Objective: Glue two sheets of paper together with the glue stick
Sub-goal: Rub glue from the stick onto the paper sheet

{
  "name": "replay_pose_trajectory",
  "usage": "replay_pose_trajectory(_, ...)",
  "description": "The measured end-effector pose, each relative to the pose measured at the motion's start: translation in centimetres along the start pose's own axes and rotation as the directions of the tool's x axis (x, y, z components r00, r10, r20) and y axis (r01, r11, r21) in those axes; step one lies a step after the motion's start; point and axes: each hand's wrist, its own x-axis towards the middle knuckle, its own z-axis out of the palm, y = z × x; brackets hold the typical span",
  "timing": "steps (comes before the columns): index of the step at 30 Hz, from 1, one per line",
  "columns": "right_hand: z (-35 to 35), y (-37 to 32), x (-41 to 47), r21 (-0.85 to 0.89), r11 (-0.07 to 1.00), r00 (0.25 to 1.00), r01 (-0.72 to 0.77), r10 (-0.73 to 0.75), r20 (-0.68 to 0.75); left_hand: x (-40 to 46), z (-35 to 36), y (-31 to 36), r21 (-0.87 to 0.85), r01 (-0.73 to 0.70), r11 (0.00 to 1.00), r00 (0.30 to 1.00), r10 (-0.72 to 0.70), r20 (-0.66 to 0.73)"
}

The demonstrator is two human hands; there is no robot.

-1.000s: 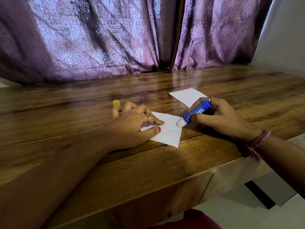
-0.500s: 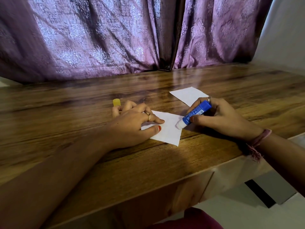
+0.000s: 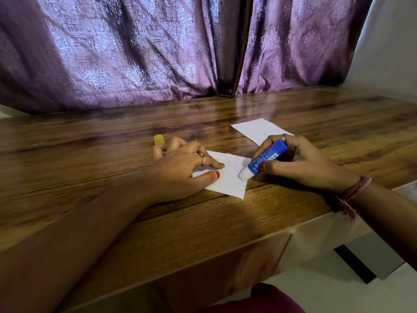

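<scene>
two white sheets lay on the wooden table (image 3: 112, 168). the near sheet (image 3: 228, 177) sat by the table's front edge; the far sheet (image 3: 259, 131) lay apart, further toward the one purple curtain (image 3: 135, 53). the left hand (image 3: 180, 170) pressed the near sheet flat with straight fingers. the right hand (image 3: 300, 161) gripped the one blue glue stick (image 3: 266, 158), its white tip touching the near sheet's right edge. one yellow cap (image 3: 158, 139) stood just beyond the left hand.
</scene>
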Motion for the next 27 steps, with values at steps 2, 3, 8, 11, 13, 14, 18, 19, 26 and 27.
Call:
replay_pose_trajectory(2, -0.02, 0.08, 0.01, 0.003, 1.000, 1.000, 0.002, -0.002, -0.001, 0.02, -0.01, 0.00, -0.002, -0.001, 1.000, 1.000, 0.001, 0.003)
replay_pose_trajectory(3, -0.01, 0.08, 0.00, 0.012, 1.000, 1.000, 0.004, -0.004, 0.012, 0.04, -0.04, 0.00, -0.007, -0.002, 1.000, 1.000, 0.002, 0.008)
replay_pose_trajectory(8, 0.06, -0.06, -0.17, 0.056, 0.998, 0.999, 0.010, -0.012, 0.048, 0.02, -0.06, -0.01, -0.009, 0.000, 1.000, 1.000, 0.000, -0.003)
replay_pose_trajectory(11, 0.16, -0.01, -0.18, 0.075, 0.997, 0.998, 0.020, -0.024, 0.053, -0.05, -0.02, 0.06, -0.003, 0.003, 1.000, 1.000, -0.003, -0.006)
replay_pose_trajectory(13, 0.18, 0.07, -0.22, 0.079, 0.996, 0.997, 0.035, -0.040, 0.065, -0.05, -0.04, 0.10, -0.002, 0.002, 1.000, 1.000, -0.002, -0.004)
replay_pose_trajectory(14, 0.18, 0.12, -0.23, 0.075, 0.996, 0.997, 0.039, -0.044, 0.067, -0.06, -0.06, 0.11, -0.004, 0.003, 1.000, 1.000, -0.003, -0.005)
replay_pose_trajectory(18, 0.13, 0.11, -0.21, 0.073, 0.996, 0.995, 0.043, -0.049, 0.086, -0.12, -0.16, 0.22, -0.005, 0.007, 1.000, 1.000, -0.007, -0.001)
replay_pose_trajectory(19, 0.16, 0.01, -0.23, 0.066, 0.996, 0.994, 0.051, -0.057, 0.094, -0.13, -0.18, 0.25, -0.007, 0.006, 1.000, 1.000, -0.006, 0.001)
replay_pose_trajectory(26, 0.26, -0.03, -0.28, 0.068, 0.995, 0.991, 0.074, -0.081, 0.109, -0.12, -0.20, 0.24, 0.007, 0.004, 1.000, 1.000, -0.004, 0.003)
replay_pose_trajectory(27, 0.30, -0.03, -0.30, 0.071, 0.995, 0.990, 0.072, -0.081, 0.119, -0.10, -0.20, 0.22, 0.004, 0.004, 1.000, 1.000, -0.004, 0.001)
